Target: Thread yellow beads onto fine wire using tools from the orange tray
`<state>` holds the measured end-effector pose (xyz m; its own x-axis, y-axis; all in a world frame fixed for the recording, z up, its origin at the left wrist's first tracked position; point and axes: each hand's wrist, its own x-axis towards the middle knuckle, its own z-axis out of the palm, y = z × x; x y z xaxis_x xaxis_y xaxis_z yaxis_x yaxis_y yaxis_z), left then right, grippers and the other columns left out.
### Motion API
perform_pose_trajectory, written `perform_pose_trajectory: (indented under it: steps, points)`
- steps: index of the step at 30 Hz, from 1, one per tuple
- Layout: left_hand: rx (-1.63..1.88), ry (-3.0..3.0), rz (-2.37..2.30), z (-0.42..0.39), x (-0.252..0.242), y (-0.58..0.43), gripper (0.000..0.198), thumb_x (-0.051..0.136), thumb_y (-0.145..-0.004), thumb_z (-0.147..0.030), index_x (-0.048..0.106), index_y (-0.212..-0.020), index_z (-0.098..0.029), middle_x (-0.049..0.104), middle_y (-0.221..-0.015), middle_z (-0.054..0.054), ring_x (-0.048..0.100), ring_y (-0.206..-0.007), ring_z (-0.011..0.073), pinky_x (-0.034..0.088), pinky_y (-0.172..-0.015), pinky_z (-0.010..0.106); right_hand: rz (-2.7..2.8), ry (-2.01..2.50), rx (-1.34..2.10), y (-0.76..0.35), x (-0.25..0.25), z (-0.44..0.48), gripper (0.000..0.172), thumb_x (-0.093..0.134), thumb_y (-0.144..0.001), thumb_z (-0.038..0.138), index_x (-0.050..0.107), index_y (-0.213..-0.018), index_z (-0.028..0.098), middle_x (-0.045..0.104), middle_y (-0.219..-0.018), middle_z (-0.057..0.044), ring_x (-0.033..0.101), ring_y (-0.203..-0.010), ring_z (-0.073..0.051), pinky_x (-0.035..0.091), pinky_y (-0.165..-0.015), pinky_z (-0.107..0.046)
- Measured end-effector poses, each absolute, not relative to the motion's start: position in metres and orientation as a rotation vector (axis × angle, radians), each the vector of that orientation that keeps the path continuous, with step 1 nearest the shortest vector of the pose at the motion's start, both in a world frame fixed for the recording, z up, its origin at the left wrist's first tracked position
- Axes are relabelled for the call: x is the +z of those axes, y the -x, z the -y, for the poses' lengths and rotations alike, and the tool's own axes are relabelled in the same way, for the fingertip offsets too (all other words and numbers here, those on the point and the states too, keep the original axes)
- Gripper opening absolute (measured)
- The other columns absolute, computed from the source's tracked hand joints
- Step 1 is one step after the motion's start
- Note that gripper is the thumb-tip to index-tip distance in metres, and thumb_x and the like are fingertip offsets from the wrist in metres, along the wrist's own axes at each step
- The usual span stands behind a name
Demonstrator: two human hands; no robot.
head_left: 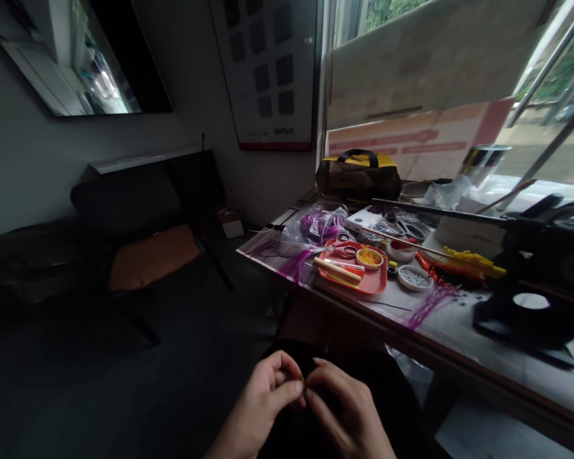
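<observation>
Low in the view, over the dark-clothed lap, my left hand [268,392] is closed in a pinch of thumb and forefinger. My right hand [339,398] meets it with its fingertips, pinched as well. A tiny yellowish bit shows where the fingertips come together; it is too small and dim to name. Both hands are off the table, in front of its near edge. Nearest on the table is an orange-red tray [375,278] with a small dish of yellow and orange pieces [369,257], scissors [347,250] and stick-like tools [337,271].
A white dish of small grey pieces [414,278] sits right of the tray, near purple strands [433,306]. Bagged purple material [320,223] lies behind. A black device [536,306] and a yellow-black bag [358,175] also occupy the table. A chair [153,255] stands left.
</observation>
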<state>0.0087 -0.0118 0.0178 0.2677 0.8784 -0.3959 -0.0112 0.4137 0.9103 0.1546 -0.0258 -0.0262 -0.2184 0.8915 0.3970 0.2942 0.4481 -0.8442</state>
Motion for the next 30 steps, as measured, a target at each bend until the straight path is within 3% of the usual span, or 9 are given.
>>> perform_pose_trajectory:
  steps: [7, 11, 14, 16, 18, 22, 26, 28, 30]
  points:
    - [0.730, -0.760, -1.048, 0.013, 0.007, -0.002, 0.011, 0.065, -0.068, -0.016, 0.059, -0.077, -0.013, 0.057, -0.062, -0.002, 0.049, -0.063, 0.0094, 0.036, -0.065, 0.022, 1.767, 0.902, 0.626, -0.155, -0.022, 0.024, 0.014, 0.048, -0.081, 0.009, 0.055, -0.074, 0.019, 0.060, -0.061, 0.001, 0.061, -0.057, -0.011, 0.047, -0.087, -0.029]
    - [0.740, -0.741, -1.041, 0.012, 0.008, -0.002, 0.009, 0.065, -0.068, -0.019, 0.060, -0.071, -0.013, 0.057, -0.061, -0.001, 0.048, -0.062, 0.0100, 0.036, -0.064, 0.022, 1.673, 0.941, 0.798, -0.153, -0.024, 0.025, 0.011, 0.051, -0.081, 0.014, 0.058, -0.072, 0.017, 0.062, -0.062, -0.001, 0.061, -0.060, -0.013, 0.046, -0.085, -0.029]
    - [0.759, -0.719, -1.044, 0.011, 0.009, -0.002, 0.012, 0.063, -0.070, -0.024, 0.061, -0.073, -0.013, 0.058, -0.062, 0.000, 0.049, -0.062, 0.0109, 0.037, -0.064, 0.023, 1.426, 1.016, 1.173, -0.150, -0.028, 0.025, 0.017, 0.055, -0.081, 0.026, 0.058, -0.067, 0.017, 0.062, -0.063, -0.002, 0.058, -0.061, -0.014, 0.048, -0.067, -0.024]
    - [0.761, -0.783, -1.064, 0.011, 0.010, -0.002, 0.012, 0.061, -0.071, -0.025, 0.062, -0.075, -0.013, 0.058, -0.064, 0.000, 0.050, -0.063, 0.0118, 0.038, -0.065, 0.024, 1.237, 1.022, 1.408, -0.148, -0.029, 0.025, 0.023, 0.058, -0.079, 0.034, 0.056, -0.065, 0.016, 0.059, -0.060, -0.001, 0.053, -0.055, -0.012, 0.043, -0.053, -0.020]
    - [0.757, -0.911, -1.114, 0.011, 0.011, -0.001, 0.010, 0.060, -0.070, -0.022, 0.063, -0.076, -0.014, 0.058, -0.066, 0.000, 0.050, -0.065, 0.0127, 0.038, -0.065, 0.025, 1.116, 1.022, 1.517, -0.146, -0.029, 0.025, 0.029, 0.062, -0.074, 0.040, 0.055, -0.063, 0.015, 0.052, -0.054, 0.002, 0.045, -0.049, -0.009, 0.037, -0.048, -0.019]
    - [0.750, -1.140, -1.190, 0.012, 0.011, 0.001, 0.010, 0.057, -0.070, -0.019, 0.062, -0.078, -0.017, 0.059, -0.072, 0.000, 0.052, -0.072, 0.0154, 0.039, -0.068, 0.026, 1.089, 1.054, 1.509, -0.146, -0.026, 0.024, 0.033, 0.065, -0.070, 0.044, 0.054, -0.060, 0.014, 0.045, -0.050, 0.004, 0.040, -0.046, -0.008, 0.033, -0.047, -0.019]
    - [0.799, -1.401, -1.262, 0.013, 0.013, -0.004, 0.008, 0.059, -0.072, -0.022, 0.061, -0.078, -0.019, 0.059, -0.078, 0.001, 0.053, -0.077, 0.0177, 0.040, -0.072, 0.028, 1.276, 1.093, 1.290, -0.148, -0.029, 0.025, 0.025, 0.059, -0.077, 0.037, 0.059, -0.067, 0.014, 0.058, -0.060, -0.002, 0.053, -0.056, -0.014, 0.042, -0.053, -0.021]
    - [0.833, -1.534, -1.334, 0.012, 0.016, -0.010, 0.001, 0.059, -0.071, -0.019, 0.060, -0.071, -0.019, 0.058, -0.078, 0.002, 0.053, -0.075, 0.0179, 0.040, -0.072, 0.028, 1.426, 1.084, 1.118, -0.150, -0.031, 0.026, 0.020, 0.056, -0.080, 0.031, 0.061, -0.071, 0.015, 0.064, -0.068, -0.004, 0.059, -0.066, -0.016, 0.046, -0.062, -0.023]
    - [0.857, -1.620, -1.393, 0.012, 0.020, -0.016, 0.006, 0.058, -0.070, -0.016, 0.057, -0.064, -0.019, 0.057, -0.078, 0.003, 0.054, -0.075, 0.0183, 0.041, -0.071, 0.029, 1.540, 1.063, 0.976, -0.152, -0.032, 0.027, 0.015, 0.054, -0.082, 0.026, 0.061, -0.073, 0.016, 0.066, -0.069, -0.004, 0.062, -0.069, -0.017, 0.048, -0.071, -0.024]
